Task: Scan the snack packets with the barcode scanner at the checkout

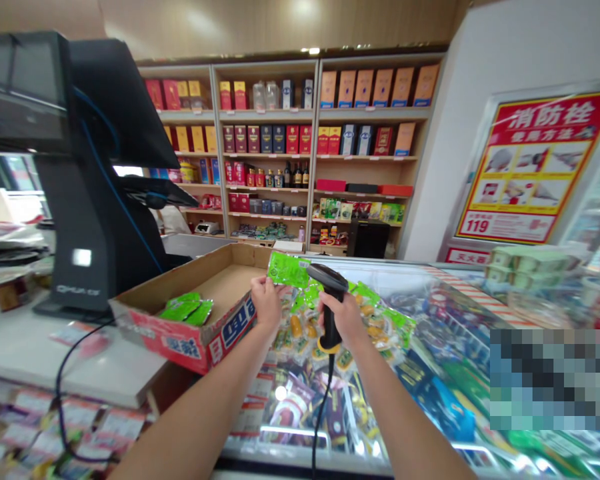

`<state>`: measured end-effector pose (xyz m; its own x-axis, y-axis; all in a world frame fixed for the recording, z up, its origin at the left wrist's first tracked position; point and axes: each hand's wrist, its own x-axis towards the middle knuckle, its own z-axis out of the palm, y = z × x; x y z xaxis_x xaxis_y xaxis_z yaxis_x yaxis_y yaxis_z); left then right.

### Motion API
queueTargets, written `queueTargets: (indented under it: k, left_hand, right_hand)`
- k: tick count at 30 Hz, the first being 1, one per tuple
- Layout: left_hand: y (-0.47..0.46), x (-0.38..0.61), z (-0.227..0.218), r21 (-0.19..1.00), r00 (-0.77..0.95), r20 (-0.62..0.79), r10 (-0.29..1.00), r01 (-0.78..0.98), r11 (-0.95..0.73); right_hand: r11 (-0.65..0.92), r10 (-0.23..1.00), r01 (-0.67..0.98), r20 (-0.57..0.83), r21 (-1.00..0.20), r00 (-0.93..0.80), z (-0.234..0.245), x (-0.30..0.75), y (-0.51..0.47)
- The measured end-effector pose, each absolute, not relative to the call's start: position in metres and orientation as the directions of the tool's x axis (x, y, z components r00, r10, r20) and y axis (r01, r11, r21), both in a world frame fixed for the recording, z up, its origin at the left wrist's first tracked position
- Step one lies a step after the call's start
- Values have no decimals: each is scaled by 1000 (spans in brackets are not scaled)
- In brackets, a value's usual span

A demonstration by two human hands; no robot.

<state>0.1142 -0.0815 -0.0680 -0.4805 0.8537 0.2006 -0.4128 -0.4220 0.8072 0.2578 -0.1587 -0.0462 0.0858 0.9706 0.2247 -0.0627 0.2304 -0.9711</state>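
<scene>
1. My left hand point(266, 301) is closed on the left edge of a green packet point(289, 269).
2. I hold the packet up in the air, over the far right corner of the box and just beside the scanner's head.
3. My right hand point(347, 319) is wrapped tight round the handle of a black scanner point(329, 280). I cannot tell if its head touches the packet or only comes very near.
4. The box point(200, 341) is open brown card with a red front wall. It sits to the left of my hands, on the edge of a white counter.
5. In the box lie a few green packs point(186, 309), flat, near the front wall.
6. A pile point(380, 319) of green and yellow packs lies on the glass top of the freezer point(445, 288), under and around my hands.
7. The freezer is full of bright bags under the glass. The shine on the glass makes them hard to make out.
8. The scanner's cord point(321, 407) hangs down from the handle and runs off the bottom edge.
9. A black till point(90, 200) stands behind the box on the left. Its screen is cut off at the left edge.
10. The shelves point(280, 153) far behind hold boxes and bottles, too small to read.
11. A blurry square patch point(553, 380) at the bottom right hides what is there.
</scene>
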Motion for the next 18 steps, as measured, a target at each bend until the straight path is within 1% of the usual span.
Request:
queueTargets:
  k: [4,7,10,13,15,18]
  left_hand:
    - [-82,115,-67,806,-486,196,851,-414,-422]
    - [-84,114,-59,787,-479,188,858,-449,-423]
    - [-87,104,-39,756,-496,152,855,-499,-424]
    - [-94,79,-14,715,-547,110,830,-536,-449]
    - [-101,56,-1,698,-585,117,803,-527,-485]
    - [-111,19,8,722,-641,136,755,-458,-519]
  right_hand:
    - [242,968,-62,237,-968,79,-48,257,-157]
    - [257,965,-48,253,-965,76,-51,253,-157]
    - [257,965,-56,252,-965,73,-55,245,-157]
    - [245,970,-72,244,-967,23,-54,235,-155]
    - [253,967,-59,255,-966,-29,-49,225,-154]
    - [277,955,-45,280,-960,-94,-38,206,-155]
